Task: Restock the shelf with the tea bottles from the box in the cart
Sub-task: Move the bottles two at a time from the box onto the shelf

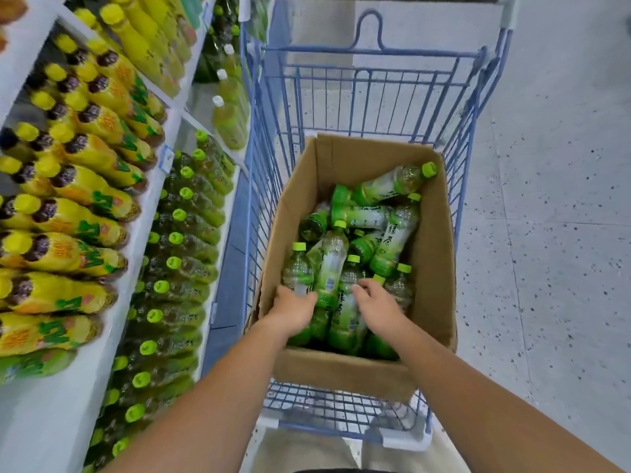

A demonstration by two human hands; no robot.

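Note:
An open cardboard box (433, 261) stands in a blue wire cart (372, 66). Inside lie several green tea bottles (392, 245) with lime caps, piled at mixed angles. Both my hands reach into the near end of the box. My left hand (293, 310) lies on a bottle (298, 273) at the box's left wall, fingers curled around its body. My right hand (377, 305) rests with spread fingers over an upright bottle (346, 298) in the middle; whether it grips is unclear. The shelf (136, 254) at left carries rows of matching green-capped bottles (177, 264).
Upper shelf levels hold yellow-labelled bottles (85, 186) with yellow and dark caps. Pale bottles with white caps (227, 117) stand further along the aisle. Speckled grey floor (553, 233) stretches to the right of the cart. The cart sits close beside the shelf.

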